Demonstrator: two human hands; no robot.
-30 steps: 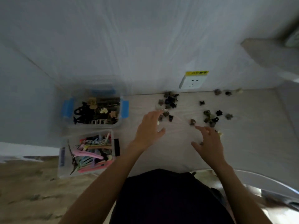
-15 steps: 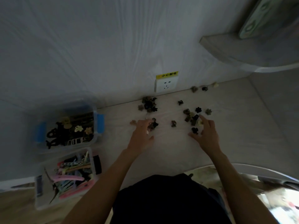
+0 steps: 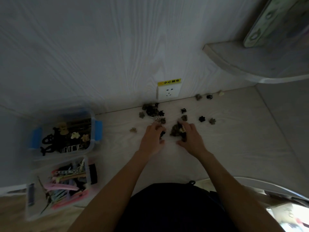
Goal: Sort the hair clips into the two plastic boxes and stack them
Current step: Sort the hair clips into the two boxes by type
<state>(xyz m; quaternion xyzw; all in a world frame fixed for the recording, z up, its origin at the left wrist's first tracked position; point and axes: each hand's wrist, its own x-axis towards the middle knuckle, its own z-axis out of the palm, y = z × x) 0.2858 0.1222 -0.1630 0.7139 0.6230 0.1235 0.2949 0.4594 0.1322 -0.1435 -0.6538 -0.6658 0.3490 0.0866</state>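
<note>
Clips (image 3: 177,131) under hands, blurred

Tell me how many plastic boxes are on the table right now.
2. The box with blue latches sits at the left near the wall, holding dark claw clips; the second box sits just in front of it, holding long coloured clips.

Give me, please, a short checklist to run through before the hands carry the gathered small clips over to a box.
1. Small clips gathered: ok. A clump lies between the left hand and the right hand.
2. Firm hold on the clump: cannot tell. The fingers curl around clips, but the grip is too dim to judge.
3. Strays left on the table: not ok. A pile by the wall and single clips such as a black one remain.
4. Box of small clips open: ok, no lid on it.
5. Box of long clips kept apart: ok, it sits nearer the person.
</note>
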